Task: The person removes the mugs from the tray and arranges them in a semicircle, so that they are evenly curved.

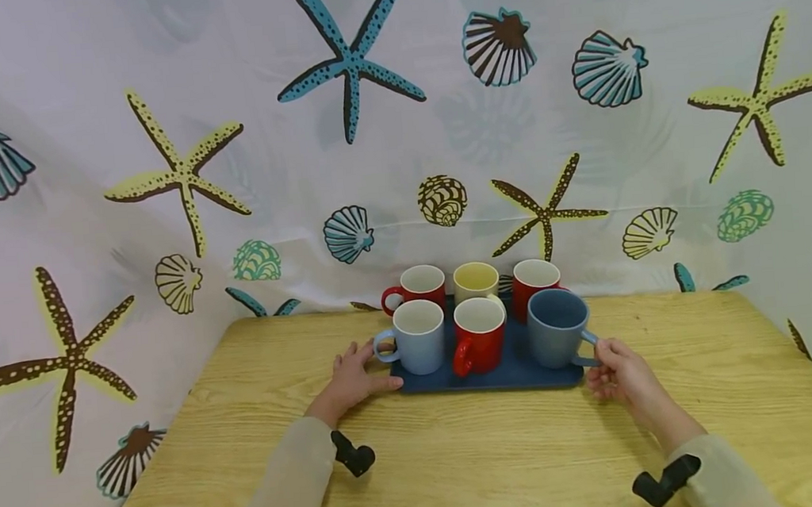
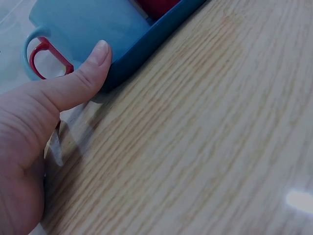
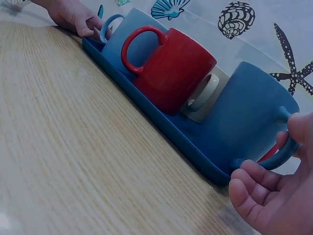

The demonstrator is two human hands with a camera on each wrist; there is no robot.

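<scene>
A dark blue tray (image 1: 491, 380) carries several mugs in two rows. In front stand a light blue mug (image 1: 421, 340), a red mug (image 1: 481, 339) and a larger dark blue mug (image 1: 557, 329). My right hand (image 1: 623, 376) pinches the handle of the dark blue mug between thumb and index finger; in the right wrist view its other fingers curl below. That mug sits upright on the tray's right end. At the left end, my left hand (image 1: 355, 381) is spread, its thumb (image 2: 80, 81) touching the tray's corner. Its fingers pass beside the light blue mug's handle, partly hidden.
Behind stand a red mug with a white inside (image 1: 422, 280), a cream mug with a yellow inside (image 1: 475, 277) and another red mug (image 1: 533, 275). The wooden table (image 1: 479, 455) meets a hanging cloth (image 1: 399, 166) printed with starfish and shells, close behind the tray.
</scene>
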